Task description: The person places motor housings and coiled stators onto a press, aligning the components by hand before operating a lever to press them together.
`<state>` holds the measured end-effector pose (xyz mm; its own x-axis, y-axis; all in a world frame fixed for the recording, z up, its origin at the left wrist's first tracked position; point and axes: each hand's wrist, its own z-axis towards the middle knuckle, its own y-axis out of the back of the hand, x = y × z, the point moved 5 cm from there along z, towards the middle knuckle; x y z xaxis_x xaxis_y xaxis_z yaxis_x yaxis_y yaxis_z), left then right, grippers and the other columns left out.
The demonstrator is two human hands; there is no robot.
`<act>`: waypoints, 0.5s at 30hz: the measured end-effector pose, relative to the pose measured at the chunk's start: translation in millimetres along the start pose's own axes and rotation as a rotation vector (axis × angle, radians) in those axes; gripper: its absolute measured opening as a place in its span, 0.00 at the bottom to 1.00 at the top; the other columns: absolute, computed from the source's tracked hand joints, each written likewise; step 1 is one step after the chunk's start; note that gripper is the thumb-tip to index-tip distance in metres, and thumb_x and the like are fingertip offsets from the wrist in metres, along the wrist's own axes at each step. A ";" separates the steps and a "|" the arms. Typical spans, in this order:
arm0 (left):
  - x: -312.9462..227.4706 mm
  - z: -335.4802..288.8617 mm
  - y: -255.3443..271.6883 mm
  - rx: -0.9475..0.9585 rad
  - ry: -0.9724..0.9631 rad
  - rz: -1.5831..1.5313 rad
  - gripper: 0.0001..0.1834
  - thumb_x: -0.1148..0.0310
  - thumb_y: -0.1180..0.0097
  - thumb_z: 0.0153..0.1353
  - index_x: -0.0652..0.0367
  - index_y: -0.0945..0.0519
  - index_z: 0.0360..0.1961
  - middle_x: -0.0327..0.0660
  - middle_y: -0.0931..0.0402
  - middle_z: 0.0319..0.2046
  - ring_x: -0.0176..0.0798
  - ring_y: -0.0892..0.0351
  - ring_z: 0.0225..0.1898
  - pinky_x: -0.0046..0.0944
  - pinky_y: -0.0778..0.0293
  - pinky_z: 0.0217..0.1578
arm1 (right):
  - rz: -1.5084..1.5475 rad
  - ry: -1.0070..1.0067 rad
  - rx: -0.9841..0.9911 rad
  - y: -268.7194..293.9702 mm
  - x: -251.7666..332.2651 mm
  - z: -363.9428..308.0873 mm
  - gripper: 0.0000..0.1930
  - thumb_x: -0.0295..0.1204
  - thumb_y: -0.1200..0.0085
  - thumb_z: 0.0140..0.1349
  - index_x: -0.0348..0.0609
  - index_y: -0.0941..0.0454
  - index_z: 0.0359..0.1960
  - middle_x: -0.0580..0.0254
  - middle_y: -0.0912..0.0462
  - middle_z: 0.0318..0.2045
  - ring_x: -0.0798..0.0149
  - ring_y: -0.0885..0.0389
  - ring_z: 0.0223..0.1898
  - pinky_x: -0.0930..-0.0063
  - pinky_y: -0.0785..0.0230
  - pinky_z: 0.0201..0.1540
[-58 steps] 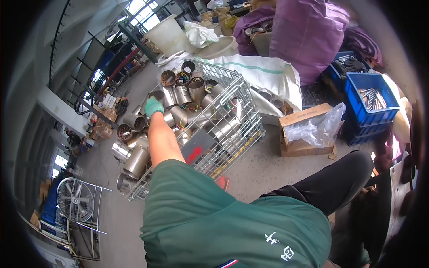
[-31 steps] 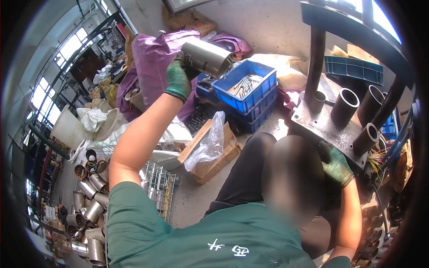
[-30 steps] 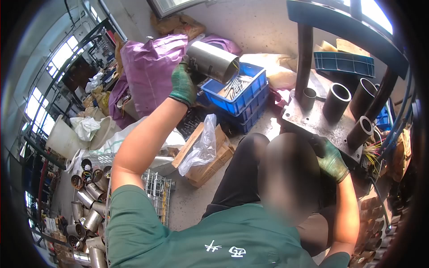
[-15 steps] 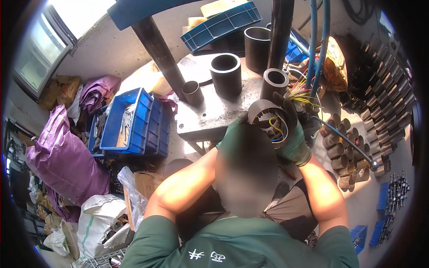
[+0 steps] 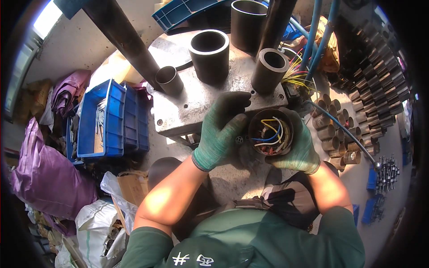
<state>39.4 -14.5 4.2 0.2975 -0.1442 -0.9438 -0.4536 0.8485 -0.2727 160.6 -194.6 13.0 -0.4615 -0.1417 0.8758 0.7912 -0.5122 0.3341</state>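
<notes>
A motor stator (image 5: 274, 145) in a dark round housing is held over my lap, its open end turned up. Yellow, white and blue wires and copper windings show inside it. My right hand (image 5: 303, 149), in a green and black work glove, is wrapped round the housing's right side and underside. My left hand (image 5: 219, 134), gloved alike, is just left of the housing. Its fingers are slightly curved, with the thumb apart, and nothing is in them. Beyond the hands is a metal press table (image 5: 178, 116) bearing several dark steel cylinders, including a thick-walled sleeve (image 5: 270, 73).
Blue bins (image 5: 117, 125) with metal rods stand left, near a purple sack (image 5: 51, 172) and a white sack (image 5: 96, 228). Press columns (image 5: 120, 38) rise from the table. Loose wires and blue hoses (image 5: 318, 40) are at its right. Stacked metal cylinders (image 5: 333, 134) cover the right-hand floor.
My left hand has come off the stator housing and opened to its left. The stator is lower and its inside faces up more. The whole view has shifted, and my head no longer blocks it.
</notes>
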 end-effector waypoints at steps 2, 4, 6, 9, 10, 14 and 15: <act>-18.7 -3.3 -9.7 0.165 -0.142 0.009 0.27 0.81 0.44 0.62 0.65 0.25 0.64 0.47 0.28 0.64 0.42 0.25 0.64 0.45 0.27 0.66 | 0.012 -0.005 0.005 -5.4 0.8 2.1 0.53 0.28 0.14 0.37 0.41 0.34 0.68 0.53 0.19 0.58 0.56 0.17 0.60 0.61 0.20 0.62; -13.4 -0.7 -7.5 0.250 -0.168 0.062 0.33 0.87 0.44 0.53 0.62 0.23 0.63 0.49 0.31 0.68 0.50 0.26 0.67 0.50 0.29 0.70 | 0.019 -0.015 0.000 -12.7 -3.1 1.3 0.53 0.28 0.14 0.38 0.41 0.34 0.68 0.53 0.19 0.58 0.56 0.17 0.60 0.61 0.20 0.62; -19.1 -0.8 -13.1 0.315 -0.319 0.487 0.34 0.82 0.35 0.52 0.57 0.21 0.63 0.51 0.30 0.69 0.53 0.24 0.66 0.52 0.27 0.67 | 0.028 -0.027 -0.005 -14.7 -3.9 2.5 0.53 0.28 0.15 0.38 0.42 0.34 0.68 0.53 0.19 0.58 0.55 0.17 0.59 0.61 0.20 0.62; -22.9 2.3 -19.9 0.316 -0.501 0.727 0.35 0.80 0.29 0.48 0.53 0.19 0.61 0.54 0.28 0.67 0.60 0.24 0.65 0.55 0.26 0.65 | -0.094 -0.066 0.132 -19.5 -2.2 5.7 0.53 0.28 0.16 0.38 0.43 0.34 0.69 0.52 0.20 0.58 0.55 0.17 0.58 0.61 0.21 0.61; -22.7 1.2 -22.5 0.333 -0.559 0.712 0.35 0.80 0.28 0.46 0.51 0.18 0.59 0.55 0.27 0.66 0.63 0.25 0.65 0.55 0.26 0.65 | -0.103 -0.078 0.112 -20.7 -3.9 3.6 0.53 0.28 0.16 0.37 0.42 0.34 0.69 0.53 0.20 0.58 0.55 0.17 0.58 0.61 0.22 0.62; -20.3 -0.9 -21.3 0.317 -0.605 0.680 0.26 0.81 0.29 0.44 0.57 0.19 0.48 0.53 0.24 0.62 0.62 0.24 0.64 0.56 0.25 0.63 | -0.119 -0.137 0.103 -21.1 -12.3 -2.8 0.54 0.29 0.15 0.36 0.42 0.33 0.69 0.53 0.19 0.58 0.55 0.17 0.59 0.62 0.23 0.62; -24.7 -1.8 -19.2 0.273 -0.644 0.734 0.20 0.79 0.29 0.51 0.59 0.20 0.46 0.53 0.21 0.58 0.57 0.19 0.58 0.52 0.22 0.58 | -0.118 -0.140 0.112 -21.7 -10.6 -2.5 0.54 0.29 0.15 0.36 0.42 0.33 0.69 0.53 0.19 0.58 0.55 0.17 0.59 0.62 0.23 0.62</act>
<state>39.2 -28.1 32.4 0.4552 0.6934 -0.5585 -0.5229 0.7159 0.4626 147.3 -184.1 -4.3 -0.4998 0.0368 0.8653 0.7781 -0.4197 0.4673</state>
